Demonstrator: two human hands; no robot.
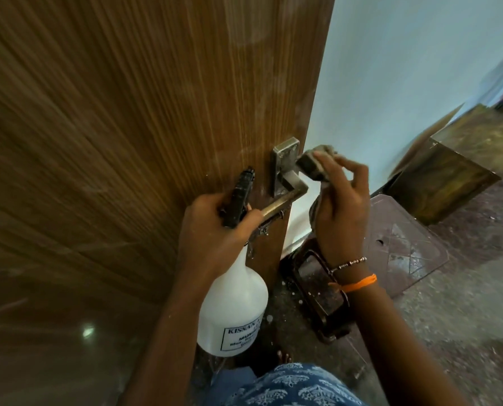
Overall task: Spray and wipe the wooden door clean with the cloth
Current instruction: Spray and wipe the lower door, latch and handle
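Item, handle wipe: cloth [317, 165] pinched in right hand [342, 212], best drawn along lever handle [285, 197] (spray bottle [234, 303] gripped by left hand [212, 230], kept aside).

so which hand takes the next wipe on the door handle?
Right, probably. The right hand grips the cloth beside the door handle; the left hand is occupied holding the spray bottle.

A speckled, dusty stone floor [464, 332] carries a dark rectangular frame [320, 291], a brown moulded panel [405, 244] and a wooden cabinet [449, 171].
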